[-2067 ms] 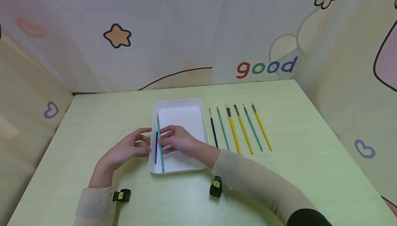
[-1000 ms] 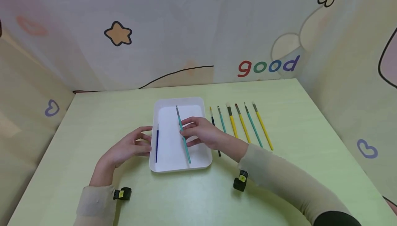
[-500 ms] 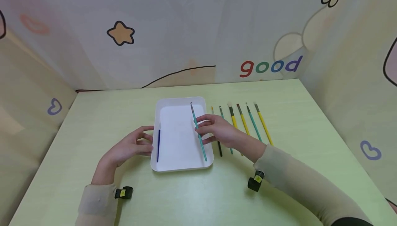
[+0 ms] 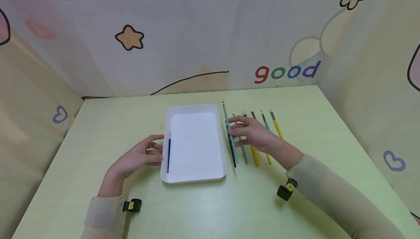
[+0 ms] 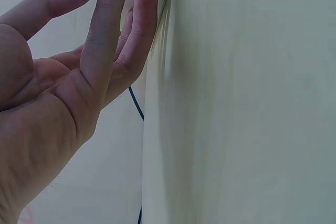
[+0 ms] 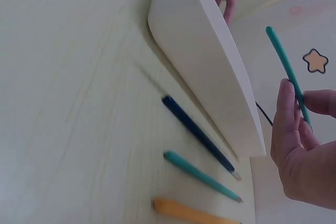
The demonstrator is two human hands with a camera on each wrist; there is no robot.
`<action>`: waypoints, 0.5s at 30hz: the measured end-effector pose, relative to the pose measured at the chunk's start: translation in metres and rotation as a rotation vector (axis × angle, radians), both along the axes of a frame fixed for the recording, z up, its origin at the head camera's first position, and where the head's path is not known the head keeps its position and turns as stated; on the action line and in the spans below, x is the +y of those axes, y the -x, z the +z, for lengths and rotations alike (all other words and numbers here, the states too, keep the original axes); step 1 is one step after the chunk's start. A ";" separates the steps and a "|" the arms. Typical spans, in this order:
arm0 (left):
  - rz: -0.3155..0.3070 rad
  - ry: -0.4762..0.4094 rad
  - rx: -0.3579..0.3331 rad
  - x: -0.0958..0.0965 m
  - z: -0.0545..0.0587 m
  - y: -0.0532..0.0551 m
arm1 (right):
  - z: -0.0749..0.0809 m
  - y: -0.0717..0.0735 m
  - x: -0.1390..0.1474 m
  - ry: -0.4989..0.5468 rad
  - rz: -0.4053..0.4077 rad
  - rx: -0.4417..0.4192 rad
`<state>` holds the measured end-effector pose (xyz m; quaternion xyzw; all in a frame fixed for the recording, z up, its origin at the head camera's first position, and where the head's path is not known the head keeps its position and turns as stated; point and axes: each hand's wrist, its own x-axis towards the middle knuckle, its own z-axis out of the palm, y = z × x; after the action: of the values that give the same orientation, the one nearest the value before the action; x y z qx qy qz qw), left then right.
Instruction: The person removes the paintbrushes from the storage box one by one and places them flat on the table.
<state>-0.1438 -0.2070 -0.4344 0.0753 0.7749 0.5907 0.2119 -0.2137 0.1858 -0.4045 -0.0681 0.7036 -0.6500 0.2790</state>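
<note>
In the head view my right hand (image 4: pixel 252 133) pinches a teal paintbrush (image 4: pixel 234 151) between thumb and fingers. The brush is held upright-slanted, bristles away from me, over the table just right of the white tray (image 4: pixel 197 142). It overlaps a dark navy paintbrush (image 4: pixel 234 163) lying there; the right wrist view shows the held brush (image 6: pixel 282 56) raised well above that navy brush (image 6: pixel 197 132). My left hand (image 4: pixel 141 155) has its fingertips at the tray's left wall, fingers loosely bent. Inside the tray, along that wall, lies a thin dark blue paintbrush (image 4: pixel 168 155).
Right of the navy brush lie a second teal paintbrush (image 4: pixel 244 154), a thick yellow one (image 4: pixel 255 155) and several more, partly hidden behind my right hand and forearm. Printed cloth walls (image 4: pixel 183 42) enclose the table (image 4: pixel 131 111) at the back and sides.
My right hand has lifted the teal brush from beside the dark blue one and carried it rightward across the tray, past its right edge. The left hand has stayed at the tray's left wall.
</note>
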 end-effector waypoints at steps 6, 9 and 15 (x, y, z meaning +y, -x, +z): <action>0.006 -0.003 -0.013 0.000 -0.002 0.000 | 0.000 0.007 0.028 -0.026 -0.042 0.012; 0.008 -0.001 -0.013 0.000 -0.002 0.000 | 0.001 0.009 0.042 -0.022 -0.068 0.009; 0.008 0.007 -0.005 0.000 -0.001 0.000 | 0.002 0.015 0.069 -0.041 -0.120 0.019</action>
<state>-0.1440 -0.2071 -0.4357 0.0698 0.7768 0.5890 0.2116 -0.2288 0.2545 -0.4022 -0.0263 0.7224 -0.6502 0.2341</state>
